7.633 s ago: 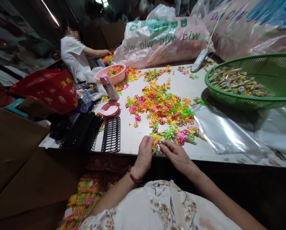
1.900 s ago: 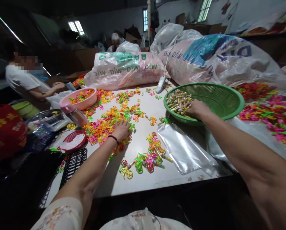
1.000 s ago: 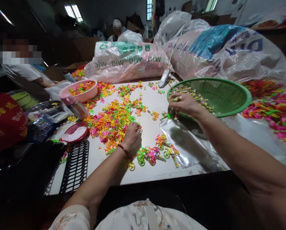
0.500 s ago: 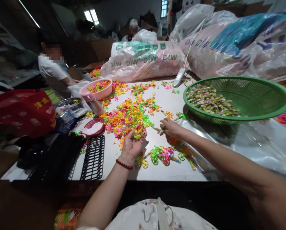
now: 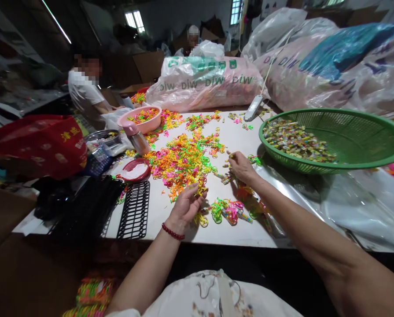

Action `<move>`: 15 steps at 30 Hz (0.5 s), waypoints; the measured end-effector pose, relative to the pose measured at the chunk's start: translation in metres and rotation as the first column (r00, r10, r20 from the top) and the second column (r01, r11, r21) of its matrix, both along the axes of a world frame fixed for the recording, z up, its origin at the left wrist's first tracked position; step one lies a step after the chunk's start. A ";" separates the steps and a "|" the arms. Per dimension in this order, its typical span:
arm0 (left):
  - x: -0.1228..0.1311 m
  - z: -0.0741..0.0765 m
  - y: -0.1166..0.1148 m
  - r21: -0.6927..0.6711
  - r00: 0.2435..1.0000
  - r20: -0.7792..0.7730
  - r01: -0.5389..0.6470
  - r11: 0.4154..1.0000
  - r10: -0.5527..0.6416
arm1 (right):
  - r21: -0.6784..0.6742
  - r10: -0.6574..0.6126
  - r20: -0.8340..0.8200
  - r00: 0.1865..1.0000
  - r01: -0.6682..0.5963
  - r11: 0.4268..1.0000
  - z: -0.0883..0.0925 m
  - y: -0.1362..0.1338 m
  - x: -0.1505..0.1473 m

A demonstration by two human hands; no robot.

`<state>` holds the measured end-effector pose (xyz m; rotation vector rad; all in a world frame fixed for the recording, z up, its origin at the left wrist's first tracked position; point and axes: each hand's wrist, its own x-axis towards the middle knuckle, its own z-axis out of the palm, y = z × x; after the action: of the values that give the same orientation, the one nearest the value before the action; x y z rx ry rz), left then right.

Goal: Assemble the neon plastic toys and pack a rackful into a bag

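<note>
My left hand, a dark red bead bracelet at its wrist, is turned palm up with curled fingers around a few small yellow plastic pieces. Just beyond it spreads a heap of bright plastic pieces in orange, yellow, pink and green. My right hand reaches down to the white table, fingers bent together beside small striped candy tubes; what its fingertips hold is hidden. Nearer me lies a cluster of green and pink ring-shaped pieces with striped tubes among them.
A green basket of wrapped tubes stands at right, over clear plastic sheeting. At left are a pink basin, a bottle, a red basket and black racks. Large sacks line the back; a person works at left.
The view has shifted, so everything sits slightly further right. My right hand has lifted its fingers a little around the tubes. The left hand has curled more around the yellow pieces.
</note>
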<state>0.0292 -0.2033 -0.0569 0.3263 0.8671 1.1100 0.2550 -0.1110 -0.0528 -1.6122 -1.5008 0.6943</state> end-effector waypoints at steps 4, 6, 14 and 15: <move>-0.004 -0.006 -0.010 0.142 0.987 -0.156 0.069 0.987 -0.046 | -0.050 -0.017 -0.307 0.952 0.002 0.999 0.009 -0.009 -0.016; -0.007 -0.009 -0.014 0.204 0.973 -0.232 0.069 0.976 -0.020 | -0.073 0.022 -0.402 0.916 -0.056 0.996 0.015 -0.023 -0.022; -0.019 -0.008 -0.023 0.279 0.953 -0.300 0.123 0.952 -0.035 | -0.196 -0.004 -0.852 0.523 -0.313 0.929 0.015 -0.106 -0.046; -0.019 -0.006 -0.024 0.279 0.960 -0.275 0.133 0.951 -0.053 | -0.214 -0.021 -0.843 0.537 -0.301 0.929 0.013 -0.114 -0.050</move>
<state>0.0098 -0.2277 -0.0629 0.7723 0.9087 1.1229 0.2054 -0.2253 -0.0402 -1.0621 -0.7866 1.6279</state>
